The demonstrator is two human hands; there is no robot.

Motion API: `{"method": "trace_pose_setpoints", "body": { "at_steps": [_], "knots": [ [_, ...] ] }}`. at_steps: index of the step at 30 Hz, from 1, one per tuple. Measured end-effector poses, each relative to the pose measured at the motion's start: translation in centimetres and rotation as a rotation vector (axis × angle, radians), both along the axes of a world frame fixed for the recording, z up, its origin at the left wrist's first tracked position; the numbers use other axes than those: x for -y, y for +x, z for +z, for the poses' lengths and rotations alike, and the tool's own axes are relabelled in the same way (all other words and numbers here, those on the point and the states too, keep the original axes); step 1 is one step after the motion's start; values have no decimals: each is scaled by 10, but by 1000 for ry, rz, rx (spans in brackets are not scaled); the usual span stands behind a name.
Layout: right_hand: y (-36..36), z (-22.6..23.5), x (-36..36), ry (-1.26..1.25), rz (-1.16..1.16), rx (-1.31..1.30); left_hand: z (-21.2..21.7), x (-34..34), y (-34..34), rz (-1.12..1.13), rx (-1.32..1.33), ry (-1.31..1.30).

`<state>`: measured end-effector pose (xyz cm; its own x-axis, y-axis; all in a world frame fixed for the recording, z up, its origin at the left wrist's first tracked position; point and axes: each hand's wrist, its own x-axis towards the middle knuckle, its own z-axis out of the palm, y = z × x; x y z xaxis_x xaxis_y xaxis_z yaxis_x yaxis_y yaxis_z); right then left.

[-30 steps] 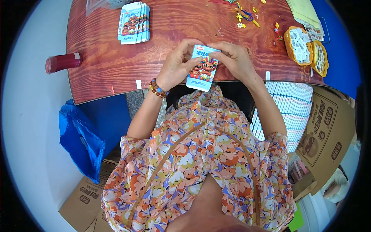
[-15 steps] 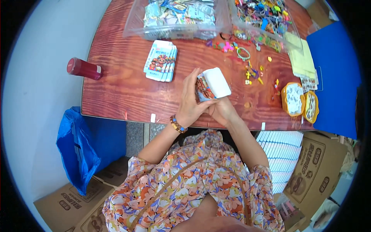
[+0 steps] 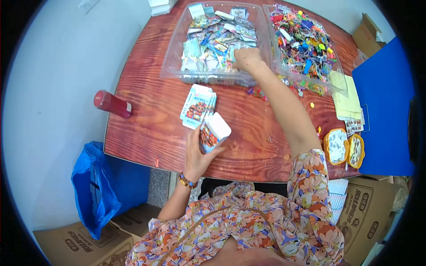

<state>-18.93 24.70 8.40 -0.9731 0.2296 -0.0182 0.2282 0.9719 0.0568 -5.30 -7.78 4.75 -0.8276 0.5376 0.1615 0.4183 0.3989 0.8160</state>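
Note:
My left hand point(image 3: 198, 153) is wrapped round a small printed carton point(image 3: 213, 131), whose white end faces up. Next to it on the table lies an overlapping stack of flattened printed cartons point(image 3: 197, 105). My right arm stretches across the table, and my right hand point(image 3: 249, 60) is down in a clear plastic bin point(image 3: 171, 62) full of small flat packets point(image 3: 217, 35). Its fingers are curled among the packets; what they hold, if anything, is hidden.
A second clear bin point(image 3: 339, 82) holds colourful small trinkets. At the right are yellow paper sheets point(image 3: 346, 95), an orange container point(image 3: 336, 146) and a blue board point(image 3: 386, 106). A red bottle point(image 3: 112, 103) lies left. A blue bag point(image 3: 95, 190) hangs below the table's left edge.
My right hand has left the carton and reached up into the packet bin. My left hand keeps the carton, now further left and lower. The view has shifted toward the bins.

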Motion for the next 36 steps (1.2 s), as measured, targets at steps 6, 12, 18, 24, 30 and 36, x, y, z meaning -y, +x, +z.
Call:
{"method": "trace_pose_setpoints", "body": {
  "at_steps": [6,12,18,24,30,36],
  "knots": [
    [-15,-19,-23,43,97,-83,-12,20,-5,29,34,2],
    [-6,-5,-27,32,17,-261,-12,20,-17,17,89,27],
    [39,26,-33,-196,-59,-553,-12,20,-16,-21,60,16],
    [139,65,3,-1283,-90,-471,-21,19,-18,34,115,58],
    [195,-42,10,-1263,-171,-425,-16,-8,-15,-108,-6,36],
    [214,-72,14,-725,-209,-603,-23,-23,1,-158,-98,-28]
  ]
}}
